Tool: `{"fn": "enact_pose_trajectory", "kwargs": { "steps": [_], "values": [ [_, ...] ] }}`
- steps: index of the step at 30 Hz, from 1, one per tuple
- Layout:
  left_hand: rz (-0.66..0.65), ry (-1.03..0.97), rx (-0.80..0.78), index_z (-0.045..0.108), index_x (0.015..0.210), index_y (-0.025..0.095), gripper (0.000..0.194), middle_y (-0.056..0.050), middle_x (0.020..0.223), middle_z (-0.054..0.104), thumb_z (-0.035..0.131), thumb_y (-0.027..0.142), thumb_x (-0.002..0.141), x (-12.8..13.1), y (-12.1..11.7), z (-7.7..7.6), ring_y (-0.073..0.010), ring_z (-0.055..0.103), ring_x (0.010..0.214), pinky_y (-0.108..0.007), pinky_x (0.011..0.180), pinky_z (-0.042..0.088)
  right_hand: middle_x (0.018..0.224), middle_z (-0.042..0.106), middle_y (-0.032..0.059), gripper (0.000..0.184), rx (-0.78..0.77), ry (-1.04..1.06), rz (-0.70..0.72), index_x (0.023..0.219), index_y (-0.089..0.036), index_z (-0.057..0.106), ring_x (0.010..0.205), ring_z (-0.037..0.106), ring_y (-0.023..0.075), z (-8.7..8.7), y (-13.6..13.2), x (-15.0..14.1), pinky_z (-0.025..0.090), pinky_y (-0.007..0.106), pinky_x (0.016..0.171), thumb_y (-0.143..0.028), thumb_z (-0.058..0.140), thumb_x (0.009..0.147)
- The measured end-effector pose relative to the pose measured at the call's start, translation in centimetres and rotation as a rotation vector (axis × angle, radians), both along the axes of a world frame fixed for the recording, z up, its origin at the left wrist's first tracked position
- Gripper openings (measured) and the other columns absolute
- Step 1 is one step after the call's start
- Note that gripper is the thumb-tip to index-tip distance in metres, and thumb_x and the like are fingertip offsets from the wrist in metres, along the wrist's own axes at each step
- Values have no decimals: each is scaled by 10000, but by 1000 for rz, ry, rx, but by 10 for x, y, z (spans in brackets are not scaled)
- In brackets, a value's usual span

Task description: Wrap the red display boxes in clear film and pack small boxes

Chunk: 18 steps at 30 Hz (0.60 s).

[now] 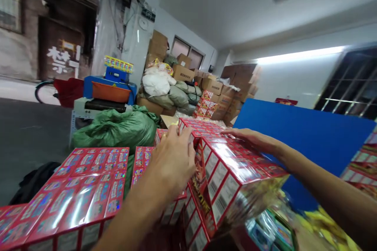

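Note:
My left hand (172,157) presses its spread fingers against the near side of a shrink-wrapped block of red boxes (226,176). My right hand (253,139) lies across the top of the same block from the far right, and the block looks tilted in the picture. Barcode labels in white panels line the block's side. Other wrapped stacks of red boxes (79,192) stand to the left, below my left forearm. Part of the stacks under the block is hidden by my arm.
A green sack (114,129) lies behind the stacks. A blue and orange conveyor machine (108,94) stands behind it. Cardboard boxes (220,98) and bulging sacks (167,94) are piled at the back. A blue board (306,133) leans at the right, and colourful packaging (318,227) lies at the lower right.

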<state>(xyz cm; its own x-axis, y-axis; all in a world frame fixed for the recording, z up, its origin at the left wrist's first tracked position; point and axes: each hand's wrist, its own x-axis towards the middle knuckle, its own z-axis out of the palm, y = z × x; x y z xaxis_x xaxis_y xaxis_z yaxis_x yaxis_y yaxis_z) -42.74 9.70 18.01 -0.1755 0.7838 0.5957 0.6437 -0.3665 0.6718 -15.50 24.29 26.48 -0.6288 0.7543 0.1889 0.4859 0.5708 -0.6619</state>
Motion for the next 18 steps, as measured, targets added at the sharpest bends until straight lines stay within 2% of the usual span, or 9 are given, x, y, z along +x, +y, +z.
{"fn": "enact_pose_trajectory", "kwargs": {
  "steps": [2, 4, 6, 9, 12, 15, 18],
  "values": [
    [-26, 157, -106, 675, 1234, 244, 443, -161, 1296, 549, 643, 231, 792, -14, 14, 19, -473, 621, 1163, -658, 1054, 434, 1336, 673, 48, 445, 59, -116, 67, 1219, -268, 778, 1298, 543, 312, 9, 18, -14, 362, 429, 1178, -576, 623, 938],
    [-130, 278, -161, 650, 1281, 233, 545, -157, 1364, 542, 679, 193, 738, -23, 30, 24, -458, 590, 1251, -595, 1108, 425, 1257, 692, 44, 513, 87, -209, 99, 1276, -277, 750, 1123, 601, 282, 15, 32, -23, 459, 442, 1072, -638, 587, 950],
    [-248, 334, -130, 603, 1333, 217, 576, -148, 1394, 562, 665, 218, 760, -30, 45, 20, -398, 537, 1344, -519, 1167, 394, 1197, 700, 53, 556, 92, -259, 112, 1301, -264, 738, 1005, 611, 262, 18, 41, -26, 494, 450, 1000, -666, 560, 962],
    [-316, 258, -13, 584, 1282, 199, 429, -137, 1320, 642, 562, 274, 860, -34, 60, 7, -311, 581, 1288, -452, 1139, 427, 1242, 694, 61, 527, 80, -234, 141, 1270, -253, 758, 1129, 595, 298, 17, 44, -22, 422, 475, 1101, -640, 623, 937],
    [-359, 56, -10, 589, 1203, 208, 353, -123, 1234, 694, 590, 318, 868, -29, 61, -2, -292, 661, 1142, -436, 1037, 499, 1350, 656, 75, 546, 24, -179, 136, 1248, -235, 761, 1274, 547, 343, 9, 44, -13, 333, 515, 1198, -644, 628, 910],
    [-370, -352, -81, 544, 1269, 195, 495, -136, 1245, 705, 686, 392, 838, -14, 53, -10, -278, 679, 1131, -407, 1010, 515, 1409, 627, 64, 558, -134, 22, 21, 1284, -258, 710, 1323, 546, 338, -3, 48, -3, 364, 531, 1203, -646, 573, 906],
    [-285, -745, -124, 575, 1249, 193, 497, -143, 1225, 723, 606, 548, 902, 4, 48, -21, -273, 688, 1124, -394, 975, 526, 1335, 676, 82, 561, -335, 217, -71, 1218, -244, 706, 1301, 584, 343, -19, 54, 8, 406, 555, 1183, -656, 528, 880]
  ]
}}
